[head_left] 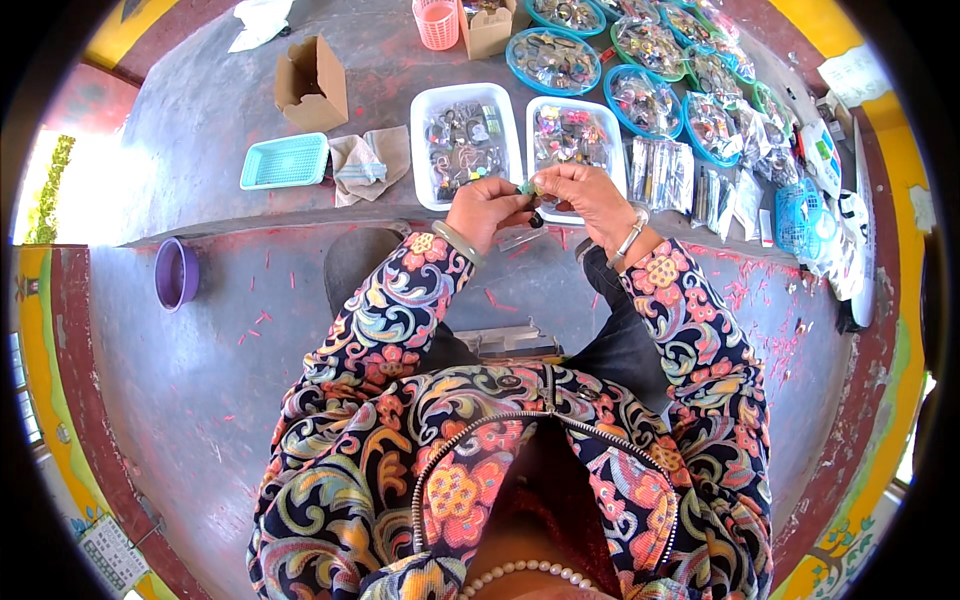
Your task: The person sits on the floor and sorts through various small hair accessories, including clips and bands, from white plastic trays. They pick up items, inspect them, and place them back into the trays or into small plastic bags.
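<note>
My left hand and my right hand meet in front of two white trays. Between their fingertips is a small green piece, too small to name, with a dark round bit hanging just below. Both hands are closed in a pinch on it. Just beyond my left hand, the left white tray holds many small mixed trinkets. The right white tray has more small colourful pieces, and my right hand covers part of its near edge.
On the raised grey ledge stand a turquoise basket, a folded cloth and a cardboard box. Blue and green basins with bagged items crowd the right side, beside packets. A purple tub sits on the floor at left.
</note>
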